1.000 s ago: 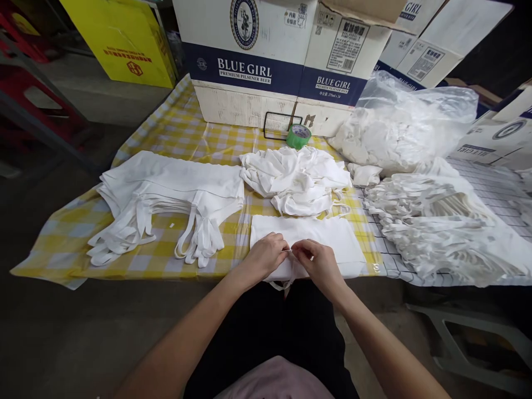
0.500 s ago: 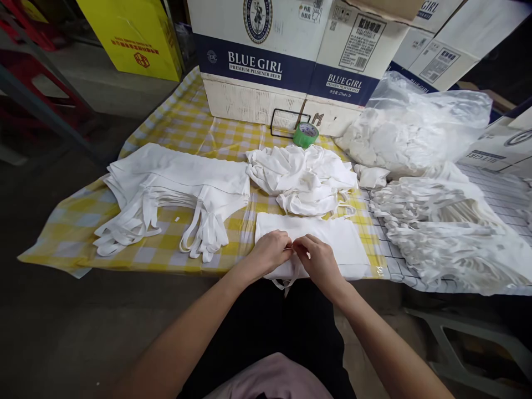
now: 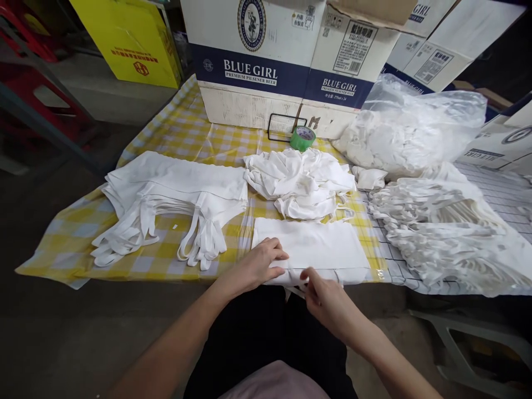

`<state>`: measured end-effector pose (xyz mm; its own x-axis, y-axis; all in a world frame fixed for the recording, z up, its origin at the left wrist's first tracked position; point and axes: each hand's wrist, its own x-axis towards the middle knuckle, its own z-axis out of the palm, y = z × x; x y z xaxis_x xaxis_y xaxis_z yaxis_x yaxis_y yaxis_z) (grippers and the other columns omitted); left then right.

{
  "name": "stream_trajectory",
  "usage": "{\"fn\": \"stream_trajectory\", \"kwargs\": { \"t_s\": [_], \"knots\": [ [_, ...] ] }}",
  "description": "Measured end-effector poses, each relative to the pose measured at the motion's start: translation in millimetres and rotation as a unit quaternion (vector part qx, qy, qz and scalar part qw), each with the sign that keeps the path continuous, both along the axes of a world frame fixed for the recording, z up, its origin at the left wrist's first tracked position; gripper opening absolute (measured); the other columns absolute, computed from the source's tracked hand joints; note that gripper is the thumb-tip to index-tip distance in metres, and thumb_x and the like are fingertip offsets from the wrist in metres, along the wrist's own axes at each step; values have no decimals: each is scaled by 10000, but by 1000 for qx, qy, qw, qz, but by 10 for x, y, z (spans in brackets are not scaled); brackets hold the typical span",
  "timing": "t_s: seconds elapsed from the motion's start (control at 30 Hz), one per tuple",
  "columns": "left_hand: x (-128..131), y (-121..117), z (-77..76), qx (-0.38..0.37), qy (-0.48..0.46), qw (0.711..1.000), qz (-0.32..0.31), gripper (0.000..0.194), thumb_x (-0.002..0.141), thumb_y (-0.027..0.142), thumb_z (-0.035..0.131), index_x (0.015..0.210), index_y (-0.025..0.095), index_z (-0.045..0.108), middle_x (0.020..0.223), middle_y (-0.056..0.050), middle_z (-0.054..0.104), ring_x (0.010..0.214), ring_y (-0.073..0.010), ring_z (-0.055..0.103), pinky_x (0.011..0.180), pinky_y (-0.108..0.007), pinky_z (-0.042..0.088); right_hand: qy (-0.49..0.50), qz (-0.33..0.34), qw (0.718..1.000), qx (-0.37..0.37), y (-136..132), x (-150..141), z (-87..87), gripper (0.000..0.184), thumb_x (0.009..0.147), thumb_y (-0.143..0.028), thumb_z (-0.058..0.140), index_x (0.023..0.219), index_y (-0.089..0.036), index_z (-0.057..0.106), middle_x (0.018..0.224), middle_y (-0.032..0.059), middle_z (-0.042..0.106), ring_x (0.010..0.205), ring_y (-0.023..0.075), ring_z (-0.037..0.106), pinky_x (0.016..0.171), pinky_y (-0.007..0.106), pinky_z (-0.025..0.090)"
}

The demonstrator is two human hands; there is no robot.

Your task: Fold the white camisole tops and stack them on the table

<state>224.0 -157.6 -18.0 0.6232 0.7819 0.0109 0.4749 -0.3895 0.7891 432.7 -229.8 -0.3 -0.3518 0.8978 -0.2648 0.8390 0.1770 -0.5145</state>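
Note:
A white camisole-like garment (image 3: 320,244) lies flat at the table's front edge, with thin straps hanging over that edge. My left hand (image 3: 264,261) rests on its left part, fingers stretched out and holding nothing. At the front edge, my right hand (image 3: 328,302) has curled fingers beside a white strap (image 3: 296,290); whether they grip it is hidden. Just behind lies a crumpled heap of white garments (image 3: 301,180). To the left is a neat stack of the same strapped garments (image 3: 178,177), straps toward me.
A roll of green tape (image 3: 302,138) and a black wire frame (image 3: 274,128) stand before a large beer carton (image 3: 257,100). At right are a clear plastic bag of white items (image 3: 403,133) and a big pile of white garments (image 3: 440,227). A yellow-checked cloth (image 3: 75,244) covers the table.
My hands were pinched together over the garment. They have parted: the left now lies flat on it, the right has moved down to the front edge. The view has shifted slightly.

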Motion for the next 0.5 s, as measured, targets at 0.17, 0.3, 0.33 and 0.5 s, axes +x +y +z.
{"fn": "stream_trajectory", "kwargs": {
  "t_s": [0.17,0.3,0.33,0.5],
  "knots": [
    [-171,159,98,68,126,968,209,246,836,275,500,1044,169,580,1032,-65,561,954,-203,567,825,-311,445,35,-90,995,-25,212,654,189,237,764,-317,552,984,-237,587,848,30,644,656,164,583,608,267,430],
    [-64,316,55,103,329,871,349,383,821,412,499,1030,92,535,1009,-142,547,765,-234,613,638,-325,462,-98,-296,942,125,827,1126,-2,278,776,-366,501,944,-165,593,871,87,636,728,206,582,645,309,406],
    [-43,349,40,102,353,861,352,403,813,437,502,1006,86,538,987,-149,556,735,-234,615,605,-315,451,-117,-318,934,118,965,1190,-69,299,750,-398,532,914,-156,594,845,92,635,723,213,578,622,305,395],
    [-86,494,21,51,309,905,290,258,781,409,519,684,171,545,734,-58,598,674,-205,580,555,-274,367,-71,-302,950,49,1280,1227,-220,228,661,-395,607,666,-172,558,625,30,582,587,173,528,508,252,325]
  ]
}}
